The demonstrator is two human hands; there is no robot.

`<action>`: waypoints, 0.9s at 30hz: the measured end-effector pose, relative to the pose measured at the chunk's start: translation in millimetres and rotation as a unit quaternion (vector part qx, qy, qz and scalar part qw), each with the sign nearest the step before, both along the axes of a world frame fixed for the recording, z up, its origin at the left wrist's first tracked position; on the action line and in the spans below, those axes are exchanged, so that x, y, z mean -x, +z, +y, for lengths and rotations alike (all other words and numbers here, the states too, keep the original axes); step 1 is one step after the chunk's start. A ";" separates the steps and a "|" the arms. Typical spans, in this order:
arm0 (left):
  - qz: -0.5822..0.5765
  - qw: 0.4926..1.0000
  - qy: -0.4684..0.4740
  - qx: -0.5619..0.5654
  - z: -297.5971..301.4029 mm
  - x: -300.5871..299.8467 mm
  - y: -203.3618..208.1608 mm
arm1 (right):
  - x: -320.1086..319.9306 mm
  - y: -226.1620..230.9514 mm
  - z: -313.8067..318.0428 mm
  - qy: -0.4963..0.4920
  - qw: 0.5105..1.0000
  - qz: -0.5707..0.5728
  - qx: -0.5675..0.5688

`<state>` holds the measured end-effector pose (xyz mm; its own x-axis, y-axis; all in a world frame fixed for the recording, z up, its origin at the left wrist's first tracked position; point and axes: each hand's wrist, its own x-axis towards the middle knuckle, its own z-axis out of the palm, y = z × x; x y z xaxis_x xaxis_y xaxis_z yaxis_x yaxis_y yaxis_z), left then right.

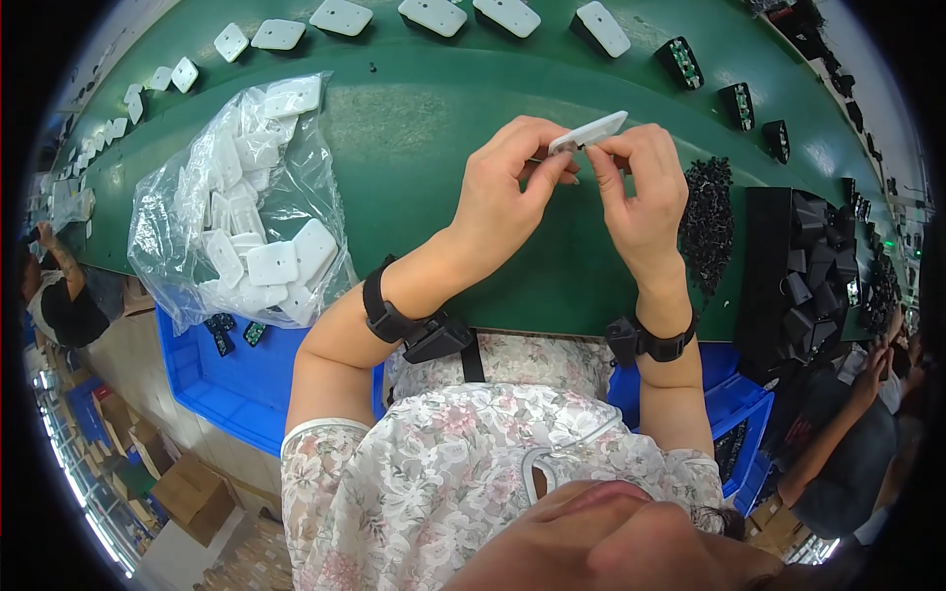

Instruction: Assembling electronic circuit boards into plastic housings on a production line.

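Note:
Above the middle of the table, my left hand (507, 192) grips a white plastic cover (597, 130), thumb and fingers closed on its near end. The cover is tilted, with its far end pointing up and right. Close against its lower edge, my right hand (641, 192) is closed in a pinch on a small dark piece (583, 148), mostly hidden by the fingertips. Beside my right hand lies a heap of small black parts (708, 222). To the left, a clear plastic bag (163, 231) holds many more white covers (273, 264).
A row of black housings with white covers (434, 15) curves along the far side of the green table (414, 108). Open housings with circuit boards (680, 61) continue it rightward. A black box of housings (767, 266) stands right. Blue bins (227, 379) sit below the edge. Other people work at both sides.

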<state>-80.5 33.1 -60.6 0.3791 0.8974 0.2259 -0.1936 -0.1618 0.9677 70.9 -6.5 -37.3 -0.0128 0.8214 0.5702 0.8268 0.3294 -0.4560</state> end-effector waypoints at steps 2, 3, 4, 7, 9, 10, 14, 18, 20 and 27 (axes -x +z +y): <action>0.006 1.000 -0.003 -0.003 -2.9 0.7 5.0 | 0.2 3.2 -1.7 -0.005 0.999 0.040 0.027; 0.012 1.000 -0.006 -0.006 -3.3 0.4 6.1 | 0.1 5.7 -2.3 0.014 0.990 0.129 0.062; 0.012 1.000 -0.007 -0.006 -3.3 -0.1 5.2 | -0.1 7.0 -2.6 0.032 0.971 0.216 0.096; 0.000 1.000 -0.007 0.007 -3.5 -1.3 2.2 | -2.6 3.6 1.0 0.046 0.989 0.127 0.062; 0.003 1.000 -0.007 0.021 -3.9 -1.9 2.2 | -2.9 -1.0 2.5 0.038 0.995 0.079 0.036; 0.002 1.000 -0.006 0.020 -3.7 -1.4 2.5 | -2.6 -2.9 2.7 0.029 0.999 0.031 0.011; 0.019 0.999 0.010 -0.048 -1.6 0.1 0.7 | 8.5 -7.5 1.8 0.004 0.997 0.072 0.012; 0.056 0.992 0.009 -0.115 1.3 3.6 -5.2 | 10.0 -18.9 4.5 0.021 0.983 0.184 0.011; 0.060 0.990 0.017 -0.124 2.6 3.0 -5.5 | 8.5 -22.3 8.9 0.026 0.994 0.088 -0.055; -0.011 1.000 -0.025 -0.011 2.4 5.8 0.6 | 11.5 -8.9 1.2 -0.004 0.981 0.192 -0.030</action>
<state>-86.3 35.5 -60.0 0.4173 0.8725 0.2544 -0.2236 -0.1727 0.9592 59.3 -5.4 -46.2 0.2182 0.7859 0.5785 0.5997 0.3597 -0.7148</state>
